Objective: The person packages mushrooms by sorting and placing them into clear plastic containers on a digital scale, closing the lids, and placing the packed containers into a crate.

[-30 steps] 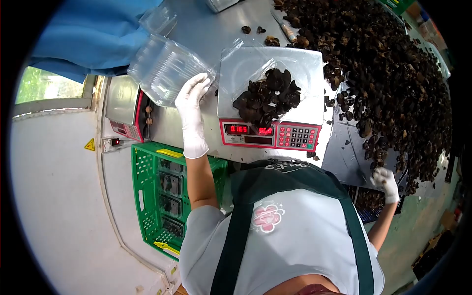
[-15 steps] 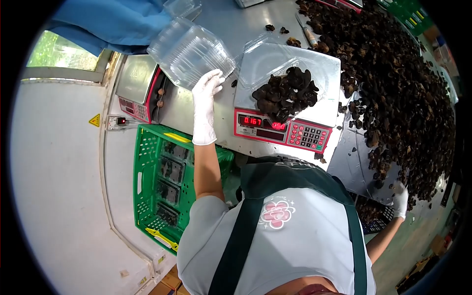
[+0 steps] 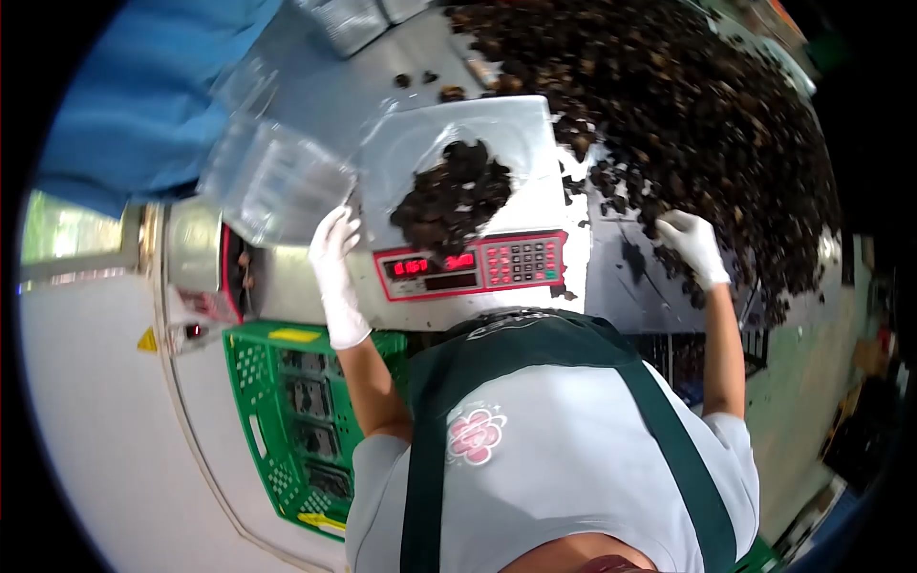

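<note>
My left hand [image 3: 336,272], in a white glove, has its fingers loosely apart beside a stack of clear plastic boxes [image 3: 272,181]; whether it touches them is unclear. My right hand [image 3: 690,246], also gloved, is at the near edge of a large heap of dark wood ear mushrooms [image 3: 659,115]. Its fingers are bent and slightly blurred, with nothing visible in them. Between my hands, a digital scale [image 3: 523,265] carries an open clear box [image 3: 484,134] with a clump of wood ear mushrooms [image 3: 454,196]. Its red display appears to read 0.167.
A green crate [image 3: 258,401] with several packed boxes stands at lower left. Behind it is a second scale [image 3: 202,248]. Blue cloth [image 3: 143,95] hangs at upper left. More clear boxes [image 3: 349,21] lie at the back. A dark crate [image 3: 678,358] sits below the table edge.
My view has turned, so the scene sits further left. My right hand has moved up and inward along the heap's near edge. My left hand stays by the boxes.
</note>
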The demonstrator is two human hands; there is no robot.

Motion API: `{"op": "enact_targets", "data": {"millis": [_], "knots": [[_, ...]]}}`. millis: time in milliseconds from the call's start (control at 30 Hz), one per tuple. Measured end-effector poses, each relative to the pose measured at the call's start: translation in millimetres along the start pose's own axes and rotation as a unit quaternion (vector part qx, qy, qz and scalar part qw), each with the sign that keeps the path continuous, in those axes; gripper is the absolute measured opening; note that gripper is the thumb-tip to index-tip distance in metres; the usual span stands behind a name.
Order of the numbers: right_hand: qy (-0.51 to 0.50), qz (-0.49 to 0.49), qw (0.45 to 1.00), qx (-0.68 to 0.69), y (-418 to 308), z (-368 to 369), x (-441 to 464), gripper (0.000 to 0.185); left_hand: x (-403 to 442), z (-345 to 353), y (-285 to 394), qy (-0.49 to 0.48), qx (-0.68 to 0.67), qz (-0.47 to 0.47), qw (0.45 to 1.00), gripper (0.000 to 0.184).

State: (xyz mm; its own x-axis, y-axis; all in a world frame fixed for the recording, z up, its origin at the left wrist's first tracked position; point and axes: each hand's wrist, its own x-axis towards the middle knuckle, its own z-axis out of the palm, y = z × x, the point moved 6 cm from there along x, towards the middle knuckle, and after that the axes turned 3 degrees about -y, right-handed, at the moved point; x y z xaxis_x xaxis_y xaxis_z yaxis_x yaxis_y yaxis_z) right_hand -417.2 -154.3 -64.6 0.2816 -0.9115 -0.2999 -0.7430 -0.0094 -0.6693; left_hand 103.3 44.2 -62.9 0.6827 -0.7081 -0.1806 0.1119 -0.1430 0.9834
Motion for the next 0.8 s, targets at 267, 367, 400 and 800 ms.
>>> {"op": "enact_targets", "data": {"millis": [267, 367, 400, 800], "knots": [[0.131, -0.085, 0.964, -0.217, 1, 68, 24, 0.03, 7, 33, -11, -0.007, 0.016, -0.04, 0.999, 0.039], [0.141, -0.075, 0.953, -0.258, -9, 82, 34, 0.036, 10, 41, -12, -0.016, 0.032, -0.009, 0.999, 0.044], [0.156, -0.067, 0.95, -0.261, -6, 85, 37, 0.036, 9, 42, -10, -0.017, 0.031, -0.013, 0.999, 0.045], [0.187, -0.125, 0.952, -0.206, -30, 93, 83, 0.023, 16, 69, 4, -0.041, 0.143, 0.029, 0.988, 0.05]]}}
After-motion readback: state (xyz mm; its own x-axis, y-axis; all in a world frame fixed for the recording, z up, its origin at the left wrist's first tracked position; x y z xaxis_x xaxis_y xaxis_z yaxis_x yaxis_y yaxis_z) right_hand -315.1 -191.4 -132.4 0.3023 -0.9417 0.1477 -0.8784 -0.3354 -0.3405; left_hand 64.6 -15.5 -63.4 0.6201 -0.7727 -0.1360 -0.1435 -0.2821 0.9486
